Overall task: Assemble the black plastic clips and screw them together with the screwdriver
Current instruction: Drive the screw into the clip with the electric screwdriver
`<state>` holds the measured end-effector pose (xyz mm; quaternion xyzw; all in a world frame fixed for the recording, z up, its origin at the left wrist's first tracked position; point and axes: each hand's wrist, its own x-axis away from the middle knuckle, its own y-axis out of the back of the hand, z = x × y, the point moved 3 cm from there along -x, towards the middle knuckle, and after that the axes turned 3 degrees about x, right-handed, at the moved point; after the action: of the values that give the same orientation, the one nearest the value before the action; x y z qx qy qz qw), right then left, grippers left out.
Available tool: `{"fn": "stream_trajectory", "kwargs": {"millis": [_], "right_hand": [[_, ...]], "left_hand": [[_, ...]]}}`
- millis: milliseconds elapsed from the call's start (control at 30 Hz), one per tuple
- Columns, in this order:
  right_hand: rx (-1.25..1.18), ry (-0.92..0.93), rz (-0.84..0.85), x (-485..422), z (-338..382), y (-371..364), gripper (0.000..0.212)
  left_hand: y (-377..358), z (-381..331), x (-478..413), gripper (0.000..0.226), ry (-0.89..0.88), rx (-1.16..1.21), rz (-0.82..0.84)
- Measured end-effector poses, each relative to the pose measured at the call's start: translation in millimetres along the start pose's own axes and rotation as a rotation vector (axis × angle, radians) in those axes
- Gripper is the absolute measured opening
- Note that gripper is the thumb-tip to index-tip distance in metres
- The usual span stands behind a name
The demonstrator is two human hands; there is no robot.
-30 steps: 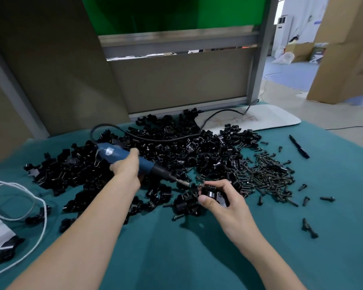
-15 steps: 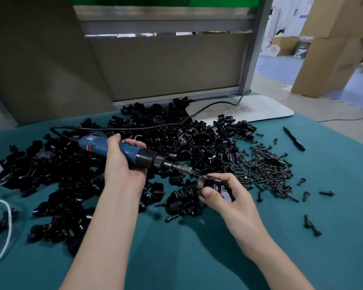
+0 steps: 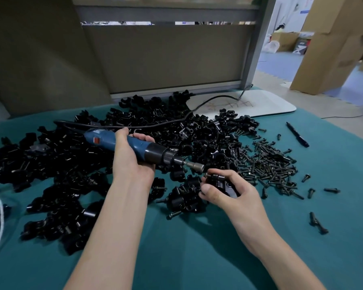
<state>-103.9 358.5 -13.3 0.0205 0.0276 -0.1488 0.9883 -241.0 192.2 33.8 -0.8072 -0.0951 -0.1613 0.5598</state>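
So here's where I'm at: my left hand (image 3: 132, 162) is wrapped round the blue screwdriver (image 3: 138, 147), fingers (image 3: 143, 137) curled over the top of the barrel. The bit points down and to the right, just short of the clip (image 3: 217, 180), near it but not touching as far as I can tell. My right hand (image 3: 228, 191) pinches that clip between thumb and curled fingers (image 3: 228, 174), held just over the tabletop (image 3: 176, 248), right beside the near edge of the big pile of clips (image 3: 155, 130). There's what looks like a screw head poking out of the clip toward the bit, but it's tiny and I can't swear it's sitting straight. Stuff that could bite me, I reckon: if the bit meets the screw at an angle it'll skate off and land on my thumb, which sits right next to where the tip is headed. If the clip pieces aren't lined up under my grip, the screw could cross-thread or shove them apart. It's only a pinch, so once the driver spins the clip might twist out and drop into the pile, and good luck finding it there. The cord (image 3: 176, 120) trails back across the pile, so a snag could pull my aim off. The loose screws (image 3: 268, 164) off to the right are well clear
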Motion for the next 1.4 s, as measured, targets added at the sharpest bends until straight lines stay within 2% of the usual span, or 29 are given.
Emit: {"fn": "stream_trajectory", "kwargs": {"millis": [167,333,667,933,1100,1233,1400], "right_hand": [[-0.044,0.022,-0.012,2,5,0,0.027],[0.027,0.039,-0.080,0,6,3,0.025],[0.093,0.066,-0.072,1,4,2,0.029],[0.147,0.091,-0.066,3,7,2,0.021],[0.203,0.091,-0.061,4,5,4,0.024],[0.239,0.068,-0.069,5,2,5,0.039],[0.237,0.064,-0.077,7,2,7,0.046]], "left_hand": [[3,3,-2,0.023,-0.114,-0.071,-0.021],[5,9,-2,0.019,-0.200,-0.140,-0.024],[13,9,-8,0.017,-0.136,-0.148,-0.063],[12,9,-8,0.018,-0.129,-0.151,-0.067],[14,10,-10,0.016,-0.108,-0.203,-0.079],[20,11,-10,0.016,-0.139,-0.303,-0.121],[22,13,-7,0.011,-0.146,-0.322,-0.131]]}}
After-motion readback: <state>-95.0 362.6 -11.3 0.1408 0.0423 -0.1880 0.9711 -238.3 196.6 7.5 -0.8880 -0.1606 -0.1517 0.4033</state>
